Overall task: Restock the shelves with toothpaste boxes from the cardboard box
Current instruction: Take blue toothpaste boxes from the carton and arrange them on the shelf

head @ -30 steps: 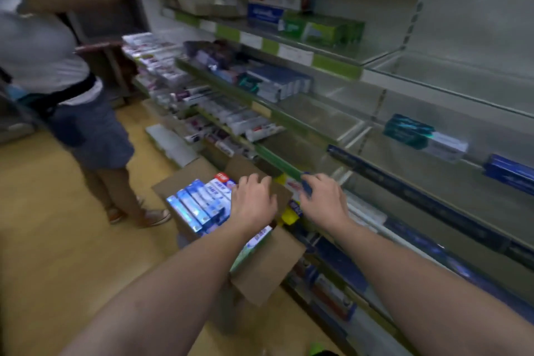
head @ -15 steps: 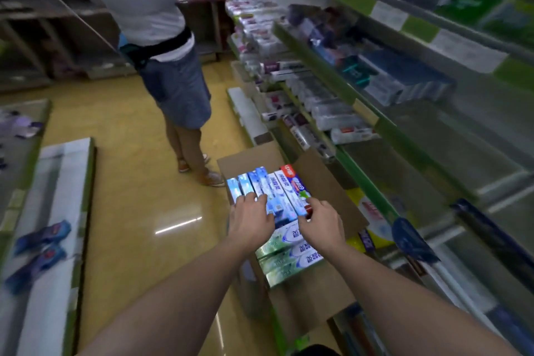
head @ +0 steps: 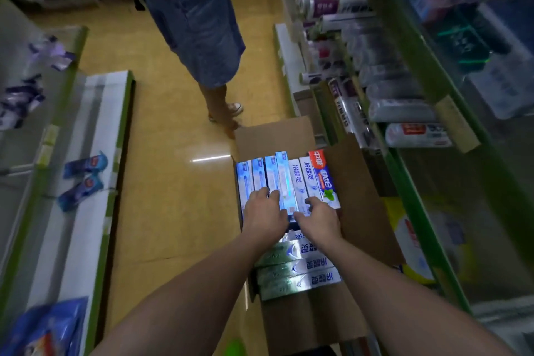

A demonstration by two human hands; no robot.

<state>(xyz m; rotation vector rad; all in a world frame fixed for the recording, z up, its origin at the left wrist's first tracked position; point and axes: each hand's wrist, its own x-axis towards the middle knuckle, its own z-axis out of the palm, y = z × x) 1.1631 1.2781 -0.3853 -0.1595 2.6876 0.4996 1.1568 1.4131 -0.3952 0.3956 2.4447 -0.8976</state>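
Down on the yellow floor (head: 161, 153) of the aisle stands an open brown cardboard box (head: 358, 205), its flaps folded outward, just beside the green-edged store shelves (head: 416, 199) on the right. Inside it, seven long toothpaste boxes (head: 297, 179) lie side by side, running away from the camera: four shiny light-blue ones on the left, two white ones with blue lettering, and one red-and-blue box (head: 323, 179) at the right end. Nearer the camera, at least three green-and-white toothpaste boxes (head: 300, 272) lie crosswise in a stack.

Both hands reach into the carton. The left hand (head: 264, 215) rests palm down on the near ends of the light-blue boxes, its fingers (head: 261, 193) spread flat and closed around nothing. The right hand (head: 319, 218) lies on the near ends of the white boxes with its fingers (head: 312, 201) curled; whether they grip a box cannot be told.

Beyond the carton a second person (head: 196, 23) in a denim skirt and white top stands on the floor. On the low white shelf (head: 95, 130) at the left lie two blue packets (head: 82, 179).
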